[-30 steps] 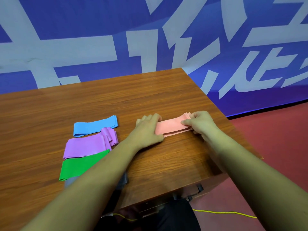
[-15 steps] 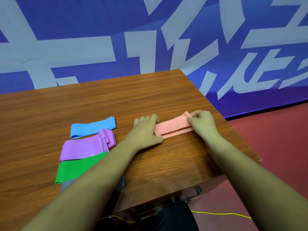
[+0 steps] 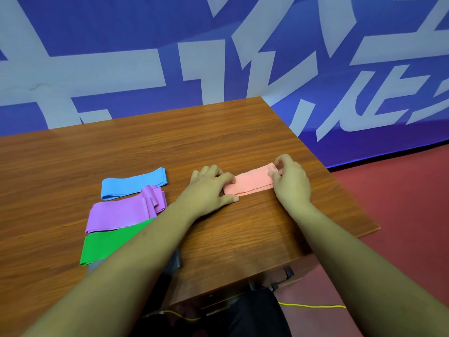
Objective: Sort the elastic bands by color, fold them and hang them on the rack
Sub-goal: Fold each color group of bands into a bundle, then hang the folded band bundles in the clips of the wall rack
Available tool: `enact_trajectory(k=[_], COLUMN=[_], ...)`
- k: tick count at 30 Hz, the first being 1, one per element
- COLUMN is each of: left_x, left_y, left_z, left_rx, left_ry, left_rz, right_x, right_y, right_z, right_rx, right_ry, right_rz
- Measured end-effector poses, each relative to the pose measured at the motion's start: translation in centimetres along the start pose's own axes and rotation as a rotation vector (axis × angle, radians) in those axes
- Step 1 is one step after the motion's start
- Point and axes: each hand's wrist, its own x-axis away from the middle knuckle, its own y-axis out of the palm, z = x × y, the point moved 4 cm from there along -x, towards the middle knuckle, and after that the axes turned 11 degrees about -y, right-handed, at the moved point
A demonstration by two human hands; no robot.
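Observation:
A folded pink band point(image 3: 252, 181) lies flat on the wooden table point(image 3: 170, 147), right of centre. My left hand point(image 3: 209, 189) presses down on its left end, fingers spread over it. My right hand point(image 3: 290, 182) pinches the band's right end between thumb and fingers. To the left lie a folded blue band point(image 3: 132, 183), a purple band point(image 3: 121, 214) with a bunched right end, and a green band point(image 3: 109, 243), stacked front to back. A grey band point(image 3: 93, 267) peeks out under my left forearm. No rack is in view.
The table's right edge point(image 3: 352, 210) runs close to my right hand, with red floor point(image 3: 401, 215) beyond it. A blue and white banner wall point(image 3: 218, 57) stands behind the table. A yellow cord point(image 3: 313, 305) lies on the floor below.
My right hand has shifted slightly along the pink band's right end and now pinches its layers. My left hand stays pressed on the left end.

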Motion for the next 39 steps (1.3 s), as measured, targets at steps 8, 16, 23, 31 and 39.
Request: enact_trajectory(k=[8, 16, 23, 31, 39], left_x=[3.0, 10.8, 13.7, 8.8, 7.6], left_y=[-4.2, -10.7, -12.1, -8.9, -7.8], left_z=[-1.2, -10.8, -20.3, -26.8, -27.2], left_rx=[0.065, 0.161, 0.318, 0.557, 0.564], left_ry=[-0.054, -0.328, -0.532, -0.505, -0.474], left_rz=[0.065, 0.186, 0.279, 0.029, -0.152], right_x=[1.4, 3.9, 3.1, -1.6, -1.8], right_y=[-2.4, -1.8, 4.8, 13.2, 16.7], right_z=[-3.0, -12.7, -23.0, -29.5, -30.6], right_rx=[0.032, -0.139, -0.267, -0.226, -0.186], right_ry=[0.034, -0.114, -0.282, -0.590, -0.502], right_rz=[-0.030, -0.148, -0.311, -0.610, -0.877])
